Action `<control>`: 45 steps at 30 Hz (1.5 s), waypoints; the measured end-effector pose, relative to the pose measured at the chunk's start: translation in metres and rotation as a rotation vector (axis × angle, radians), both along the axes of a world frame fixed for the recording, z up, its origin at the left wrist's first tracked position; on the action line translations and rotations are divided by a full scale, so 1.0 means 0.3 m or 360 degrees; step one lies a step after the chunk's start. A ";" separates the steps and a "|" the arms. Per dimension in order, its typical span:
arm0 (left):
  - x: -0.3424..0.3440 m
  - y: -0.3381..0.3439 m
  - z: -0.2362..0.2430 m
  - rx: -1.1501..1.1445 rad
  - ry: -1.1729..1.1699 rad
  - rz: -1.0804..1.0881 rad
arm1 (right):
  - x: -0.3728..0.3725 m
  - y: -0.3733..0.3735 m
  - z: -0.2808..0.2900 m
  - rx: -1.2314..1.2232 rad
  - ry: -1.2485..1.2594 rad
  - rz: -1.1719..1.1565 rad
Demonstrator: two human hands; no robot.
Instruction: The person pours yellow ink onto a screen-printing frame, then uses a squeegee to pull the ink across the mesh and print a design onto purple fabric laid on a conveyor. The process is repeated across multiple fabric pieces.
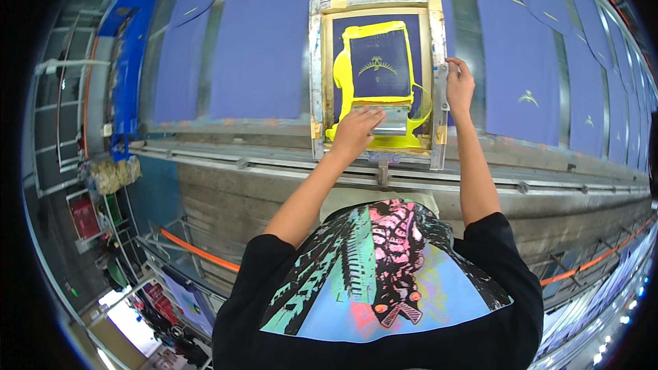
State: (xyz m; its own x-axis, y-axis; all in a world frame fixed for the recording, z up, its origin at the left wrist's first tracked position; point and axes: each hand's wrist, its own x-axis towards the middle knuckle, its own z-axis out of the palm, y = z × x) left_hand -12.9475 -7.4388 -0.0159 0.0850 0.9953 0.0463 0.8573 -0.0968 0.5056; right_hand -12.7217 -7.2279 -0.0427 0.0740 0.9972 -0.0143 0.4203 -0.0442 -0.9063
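A screen printing frame lies over a blue-purple cloth panel on the long table ahead of me. Bright yellow ink rings the dark mesh, where a small winged design shows. My left hand is closed around the squeegee, a wide grey blade tool resting across the near part of the mesh. Ink lies on both sides of the blade. At the frame's right rail, my right hand has its fingers curled on the outer edge; part of its grip is hidden.
More blue-purple panels lie flat to the left and beyond. On the right, a panel carries a small yellow print. A metal rail runs along the table's near edge. Blue sheeting hangs at the far left, and an orange bar sits lower left.
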 end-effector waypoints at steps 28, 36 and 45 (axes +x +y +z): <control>-0.499 -0.206 -0.024 0.0026 0.0369 -0.0012 | -0.440 -0.260 -0.108 -0.0110 0.0093 -0.0049; -0.836 0.544 0.092 -0.0566 0.0085 0.0215 | -0.536 -0.269 -0.123 -0.0135 0.0117 0.0001; -0.632 0.044 -0.022 0.0090 0.0260 0.0130 | -0.540 -0.285 -0.119 -0.0184 0.0132 -0.0009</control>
